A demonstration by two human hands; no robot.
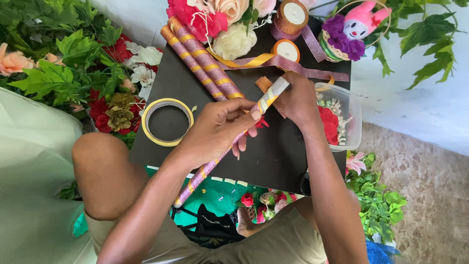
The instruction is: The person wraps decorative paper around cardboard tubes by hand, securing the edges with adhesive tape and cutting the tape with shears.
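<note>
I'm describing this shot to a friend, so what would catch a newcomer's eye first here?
First, the two hands at the centre: the left hand grips a long stick wrapped in glittery purple and gold ribbon, while the right hand pinches its upper end. Behind them on the black board lie two finished wrapped sticks. A yellow tape roll sits left, with bright artificial flowers at the top.

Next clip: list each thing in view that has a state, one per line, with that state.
Left hand: gripping the ribbon-wrapped purple and gold stick.
Right hand: pinching the stick's bare white tip.
Two finished purple and gold sticks: lying side by side on the black board.
Yellow tape roll: lying flat.
Clear plastic tub: open, holding artificial flowers.
</note>
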